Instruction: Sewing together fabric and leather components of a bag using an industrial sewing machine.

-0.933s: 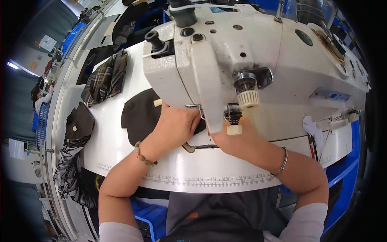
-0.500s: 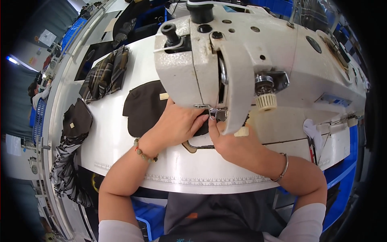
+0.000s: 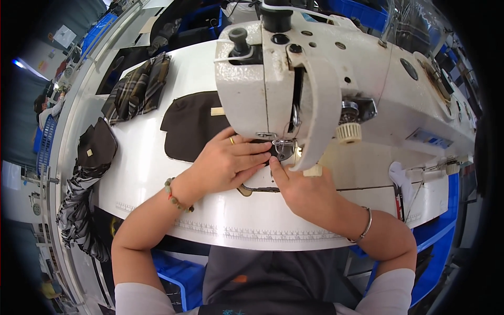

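A dark brown fabric piece (image 3: 184, 126) with rounded edges and a small pale label (image 3: 217, 111) lies on the white sewing table, partly under the head of a sewing machine (image 3: 244, 97). My left hand (image 3: 228, 160) rests on its near right part, fingers stretched flat and tips beside the presser foot (image 3: 283, 148). To the right of the foot is my right hand (image 3: 304, 189), its index finger stretched toward the fabric's near edge. The machine's curved white guard hides some of the right fingers. Both hands look open, pressing rather than gripping.
Folded plaid fabric (image 3: 139, 86) lies at the far left of the table (image 3: 157, 197). A dark piece with gathered striped fabric (image 3: 86, 210) hangs over the left side. A white cloth (image 3: 400, 176) is at the right; a blue bin (image 3: 181, 275) stands below the front edge.
My left fingers have gone from bent, with the thumb near the presser foot, to lying flat on the fabric. My right index fingertip has drawn slightly back from the foot. The view has shifted a little.
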A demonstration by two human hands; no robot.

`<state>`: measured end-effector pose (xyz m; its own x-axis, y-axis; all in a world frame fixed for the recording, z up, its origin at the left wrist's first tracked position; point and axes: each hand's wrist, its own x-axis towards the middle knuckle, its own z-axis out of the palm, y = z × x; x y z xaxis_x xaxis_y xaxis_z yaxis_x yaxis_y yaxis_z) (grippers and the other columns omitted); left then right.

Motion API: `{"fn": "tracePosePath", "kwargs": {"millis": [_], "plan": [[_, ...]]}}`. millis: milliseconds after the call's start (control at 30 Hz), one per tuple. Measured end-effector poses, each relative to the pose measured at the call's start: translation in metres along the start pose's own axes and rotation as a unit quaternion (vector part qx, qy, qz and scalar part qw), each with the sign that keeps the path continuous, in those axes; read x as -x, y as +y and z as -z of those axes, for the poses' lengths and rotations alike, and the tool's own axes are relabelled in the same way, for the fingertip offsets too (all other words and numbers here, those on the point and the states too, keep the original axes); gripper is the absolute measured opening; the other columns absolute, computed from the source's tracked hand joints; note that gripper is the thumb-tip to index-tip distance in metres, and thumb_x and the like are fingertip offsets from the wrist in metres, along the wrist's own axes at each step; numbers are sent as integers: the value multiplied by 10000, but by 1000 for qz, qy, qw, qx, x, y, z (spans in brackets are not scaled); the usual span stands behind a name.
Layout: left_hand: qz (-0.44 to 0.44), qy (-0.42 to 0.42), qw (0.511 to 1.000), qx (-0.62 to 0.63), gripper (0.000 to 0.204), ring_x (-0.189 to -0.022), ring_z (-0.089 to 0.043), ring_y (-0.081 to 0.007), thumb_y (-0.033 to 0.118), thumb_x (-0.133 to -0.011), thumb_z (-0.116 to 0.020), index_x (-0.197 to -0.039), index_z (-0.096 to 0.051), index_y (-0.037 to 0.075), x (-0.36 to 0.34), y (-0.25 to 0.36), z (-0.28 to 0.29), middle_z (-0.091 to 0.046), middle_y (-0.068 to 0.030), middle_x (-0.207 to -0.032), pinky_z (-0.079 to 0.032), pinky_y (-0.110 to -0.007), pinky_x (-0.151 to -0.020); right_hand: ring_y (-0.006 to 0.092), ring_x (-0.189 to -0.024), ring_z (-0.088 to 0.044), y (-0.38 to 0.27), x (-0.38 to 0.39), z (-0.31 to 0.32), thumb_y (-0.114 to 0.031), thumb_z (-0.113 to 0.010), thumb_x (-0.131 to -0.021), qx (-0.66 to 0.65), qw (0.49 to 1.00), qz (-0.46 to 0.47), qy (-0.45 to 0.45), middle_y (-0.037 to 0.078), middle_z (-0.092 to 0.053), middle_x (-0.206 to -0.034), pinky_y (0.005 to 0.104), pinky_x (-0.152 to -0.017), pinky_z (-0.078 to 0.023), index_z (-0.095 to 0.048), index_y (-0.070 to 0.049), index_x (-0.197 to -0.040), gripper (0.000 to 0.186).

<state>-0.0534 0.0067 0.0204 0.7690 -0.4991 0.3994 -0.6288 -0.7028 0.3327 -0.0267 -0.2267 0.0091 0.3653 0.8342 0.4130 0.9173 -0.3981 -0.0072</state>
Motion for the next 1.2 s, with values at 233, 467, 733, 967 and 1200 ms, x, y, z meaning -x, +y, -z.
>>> {"fn": "tracePosePath", "kwargs": {"millis": [233,467,733,967,1200], "plan": [[32,-21,997,-61,209,-1080,-681,-209,192,-858,-717,-1042,-767,107,0,8,6,-734,-33,-1138,-492,-407,-971,189,-416,-516,1,0,0,-94,-660,-703,5,1000,-7,-21,18,-507,-500,342,-422,-416,-674,44,-1191,508],[41,-43,993,-106,251,-1046,-689,-198,208,-877,-689,-1103,-751,118,-4,14,8,-725,-26,-1164,-496,-388,-962,198,-425,-531,6,2,-1,-84,-652,-734,-6,999,2,-31,28,-530,-515,353,-435,-438,-669,42,-1198,481],[59,-84,982,-156,328,-1014,-708,-254,169,-845,-679,-1154,-713,65,-8,35,11,-707,-98,-1200,-545,-327,-880,176,-416,-529,6,2,1,-94,-660,-708,-13,1000,13,-4,21,-534,-501,330,-425,-421,-706,24,-1100,412],[68,-91,981,-154,320,-994,-716,-281,192,-878,-647,-1147,-698,26,-5,50,10,-693,-131,-1217,-558,-336,-846,176,-428,-558,4,1,9,-96,-657,-721,6,1000,9,4,20,-542,-499,324,-425,-429,-711,23,-1052,355],[75,-112,978,-158,532,-1148,-645,-337,399,-903,-636,-1252,-636,-3,18,75,-1,-624,-158,-1333,-510,-412,-939,198,-516,-628,4,-6,24,-101,-673,-708,18,1000,-7,-4,38,-586,-571,325,-471,-478,-678,-26,-840,152]]}}
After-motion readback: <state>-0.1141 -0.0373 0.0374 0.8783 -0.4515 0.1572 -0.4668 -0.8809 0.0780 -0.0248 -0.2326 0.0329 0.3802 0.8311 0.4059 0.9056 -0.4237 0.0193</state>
